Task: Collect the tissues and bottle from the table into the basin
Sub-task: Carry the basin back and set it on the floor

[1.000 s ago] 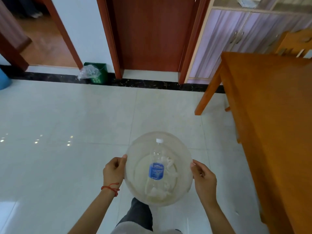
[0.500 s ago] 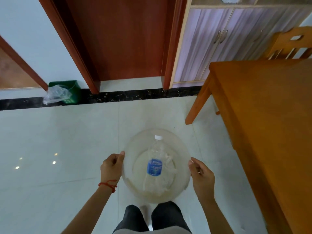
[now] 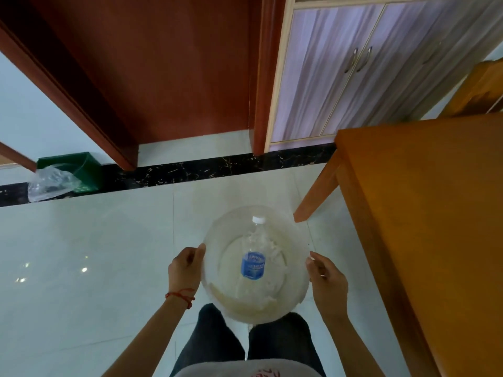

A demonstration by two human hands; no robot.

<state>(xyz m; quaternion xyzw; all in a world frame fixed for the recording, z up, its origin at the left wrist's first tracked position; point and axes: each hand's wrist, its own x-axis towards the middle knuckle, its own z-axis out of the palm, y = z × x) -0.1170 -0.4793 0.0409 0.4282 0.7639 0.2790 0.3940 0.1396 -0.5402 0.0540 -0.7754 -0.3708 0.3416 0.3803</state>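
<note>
I hold a clear round plastic basin [image 3: 217, 235] in front of me above the floor. My left hand [image 3: 185, 270] grips its left rim and my right hand [image 3: 325, 281] grips its right rim. Inside lies a clear plastic bottle [image 3: 253, 263] with a blue label and a white cap pointing away from me. White crumpled tissues [image 3: 268, 291] lie under and beside the bottle on the basin's bottom. The orange wooden table [image 3: 435, 213] stands to my right, and the part I see is bare.
A dark red door [image 3: 163, 63] and a purple cabinet [image 3: 367, 63] face me. A green bin [image 3: 70, 170] with a clear plastic bag sits by the wall at the left. White tiled floor spreads to the left. A wooden chair [image 3: 479, 91] stands behind the table.
The view has swung so the door and cabinet are nearer and the table corner has come closer. Both hands keep their hold on the basin, its contents unchanged.
</note>
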